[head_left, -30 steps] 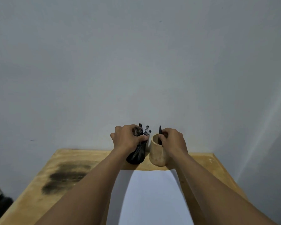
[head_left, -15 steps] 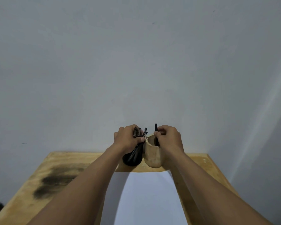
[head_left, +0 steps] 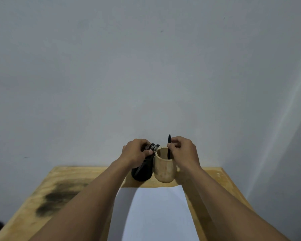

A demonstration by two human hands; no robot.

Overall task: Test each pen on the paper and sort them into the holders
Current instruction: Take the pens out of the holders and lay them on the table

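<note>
Inspector: Little has shifted over the last second; both hands remain at the two holders in the lower centre of the frame; the bundle of pens (head_left: 154, 147) shows less above the knuckles of the left hand (head_left: 135, 153) than it did.

Clerk: State of the fingers?

Inspector: Left hand curled round the bundle, which stands in the black holder (head_left: 142, 174); right hand (head_left: 183, 151) pinching a single black pen (head_left: 169, 138) between thumb and forefinger; that pen is near upright, its lower end inside the wooden holder (head_left: 163, 169), immediately right of the black one.

Clerk: And the paper?

Inspector: White paper (head_left: 156, 214) lies on the table (head_left: 87, 173) between the forearms, at the bottom centre; no test marks can be made out on it; a dark stain (head_left: 59, 195) sits at lower left.

Clerk: Step in hand?

Inspector: Sorting, in my judgement; whether the single pen is going in or coming out, I cannot tell. If going in, the next move calls for letting the pinch go, then singling one pen from the bundle without tipping the black holder, and bringing it down to the paper for testing.
</note>
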